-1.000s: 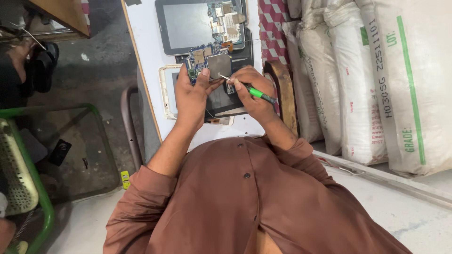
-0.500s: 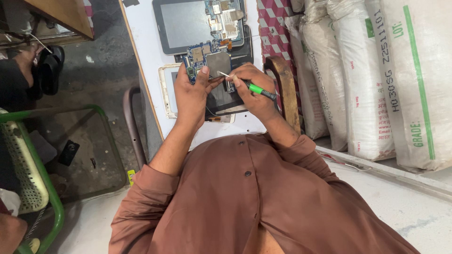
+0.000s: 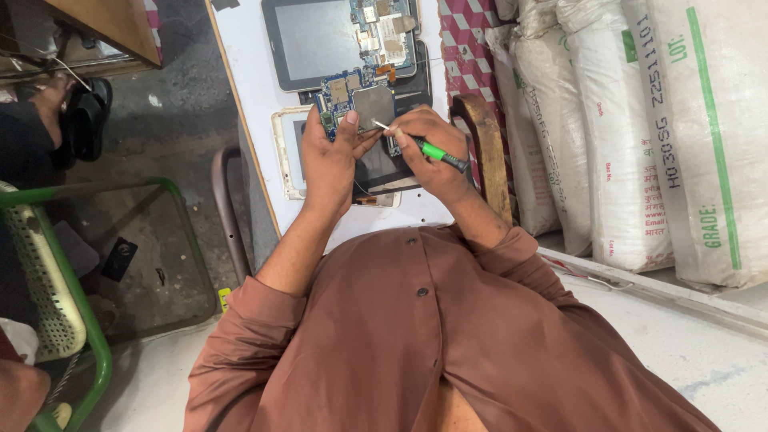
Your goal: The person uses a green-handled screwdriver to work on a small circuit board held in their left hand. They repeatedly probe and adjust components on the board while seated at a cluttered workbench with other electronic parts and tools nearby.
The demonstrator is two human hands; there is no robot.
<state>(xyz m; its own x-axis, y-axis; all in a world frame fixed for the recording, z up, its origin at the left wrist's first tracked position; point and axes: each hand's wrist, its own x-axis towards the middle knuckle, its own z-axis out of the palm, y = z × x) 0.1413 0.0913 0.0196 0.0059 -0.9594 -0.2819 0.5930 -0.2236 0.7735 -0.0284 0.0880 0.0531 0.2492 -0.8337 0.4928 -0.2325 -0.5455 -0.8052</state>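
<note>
My left hand grips the left edge of an opened tablet, its thumb resting by the blue circuit board with a silver shield. My right hand holds a green-handled screwdriver, its metal tip pointing left onto the board near the shield. The tablet's dark body lies under both hands on a white table. My palms hide much of the tablet.
A second tablet with more exposed boards lies farther up the table. A white frame sits left of my hands. White sacks stand at the right, a wooden chair arm beside them, a green metal chair at the left.
The hands and screwdriver stay at the same spot on the board; only the view has shifted a little.
</note>
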